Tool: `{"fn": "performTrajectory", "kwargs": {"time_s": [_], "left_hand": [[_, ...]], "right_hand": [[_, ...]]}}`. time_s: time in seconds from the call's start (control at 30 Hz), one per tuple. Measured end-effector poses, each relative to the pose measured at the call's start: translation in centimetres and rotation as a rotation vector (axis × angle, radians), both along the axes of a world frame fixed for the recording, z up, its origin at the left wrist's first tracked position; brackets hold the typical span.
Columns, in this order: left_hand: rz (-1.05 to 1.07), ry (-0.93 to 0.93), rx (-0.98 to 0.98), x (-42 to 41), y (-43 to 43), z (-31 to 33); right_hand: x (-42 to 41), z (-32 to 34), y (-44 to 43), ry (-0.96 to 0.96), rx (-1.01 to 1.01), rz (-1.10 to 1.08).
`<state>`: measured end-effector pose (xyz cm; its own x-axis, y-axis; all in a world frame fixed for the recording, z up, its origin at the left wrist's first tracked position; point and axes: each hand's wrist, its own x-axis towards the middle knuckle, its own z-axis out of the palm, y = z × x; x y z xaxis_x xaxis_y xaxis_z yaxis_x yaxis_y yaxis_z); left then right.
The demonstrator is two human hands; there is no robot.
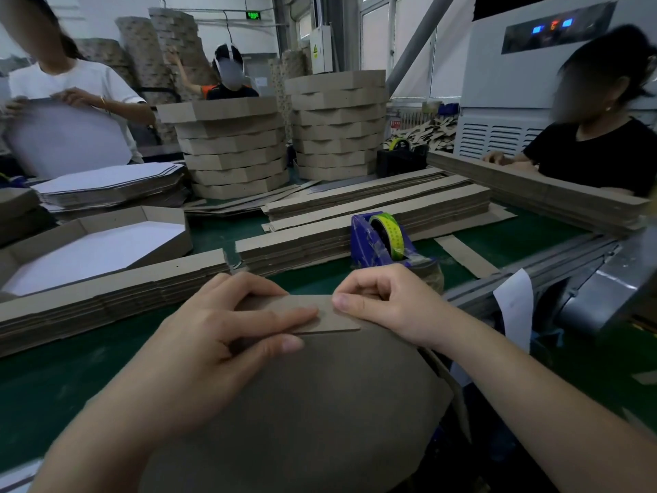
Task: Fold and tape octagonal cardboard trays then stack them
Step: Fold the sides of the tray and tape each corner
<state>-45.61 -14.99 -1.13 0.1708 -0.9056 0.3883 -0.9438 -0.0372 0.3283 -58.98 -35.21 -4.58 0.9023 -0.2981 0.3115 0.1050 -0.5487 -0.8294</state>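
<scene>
Green table (53,386): left hand (213,336), right hand (384,304) pinch cardboard tray (320,403), cut off below.

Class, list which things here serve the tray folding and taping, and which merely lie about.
Job: left hand, right hand, both gripping the cardboard; tape dispenser; tray stacks; strip piles.
Lying about: paper slip; loose strip; scrap heap.

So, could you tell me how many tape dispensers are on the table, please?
2. A blue tape dispenser sits just beyond the right hand; a black tape dispenser stands farther back, beside the right tray stack. Others may be hidden.
</scene>
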Motion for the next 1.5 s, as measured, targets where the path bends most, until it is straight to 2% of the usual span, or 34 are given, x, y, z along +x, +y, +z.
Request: {"fn": "performTrajectory", "kwargs": {"time_s": [0.13, 0.27, 0.33, 0.43, 0.47, 0.53, 0.57, 0.63, 0.7, 0.9, 1.1, 1.2, 1.37, 1.43, 1.5], "left_hand": [[-0.003, -0.156, 0.066, -0.3, -0.3, 0.7], [0.009, -0.171, 0.082, -1.4, -1.0, 0.7], [0.008, -0.179, 0.071, -1.6, -1.1, 0.5], [0.013, -0.143, 0.089, -1.6, -1.3, 0.6], [0.012, -0.134, 0.088, -1.6, -1.3, 0.6], [0.016, -0.120, 0.086, -1.7, -1.4, 0.5], [0.019, -0.115, 0.083, -1.8, -1.4, 0.6], [0.024, -0.111, 0.083, -1.9, -1.5, 0.5], [0.024, -0.112, 0.075, -2.0, -1.6, 0.4], [0.036, -0.100, 0.065, -1.8, -1.5, 0.3], [0.042, -0.110, 0.061, -1.9, -1.4, 0.3], [0.037, -0.112, 0.060, -1.9, -1.6, 0.3], [0.040, -0.095, 0.042, -1.7, -1.7, 0.1], [0.039, -0.091, 0.037, -1.6, -1.8, 0.0], [0.039, -0.087, 0.035, -1.5, -1.8, -0.1]], "right_hand": [[-0.2, -0.2, 0.2, -0.004, -0.063, -0.012], [-0.9, -0.2, 0.2, 0.002, -0.093, -0.037], [-1.2, -0.2, -0.3, -0.029, -0.090, -0.115], [-1.6, -0.2, -2.8, -0.233, 0.002, -0.528], [-1.6, -0.2, -4.0, -0.235, 0.013, -0.695], [-1.8, -0.6, -6.4, -0.023, 0.004, -0.925], [-1.8, -1.1, -7.3, 0.098, 0.027, -0.953], [-1.7, -2.0, -8.2, 0.176, 0.153, -0.893], [-1.5, -2.4, -8.3, 0.112, 0.298, -0.827], [-1.1, -1.8, -8.2, -0.027, 0.597, -0.846], [-0.9, -1.7, -7.7, -0.129, 0.788, -0.842], [-1.3, -1.9, -7.3, -0.203, 0.809, -0.833], [-3.0, -4.6, -5.9, -0.453, 0.783, -0.593], [-3.4, -5.6, -5.9, -0.394, 0.641, -0.652], [-3.8, -6.2, -6.1, -0.211, 0.389, -0.822]]}}
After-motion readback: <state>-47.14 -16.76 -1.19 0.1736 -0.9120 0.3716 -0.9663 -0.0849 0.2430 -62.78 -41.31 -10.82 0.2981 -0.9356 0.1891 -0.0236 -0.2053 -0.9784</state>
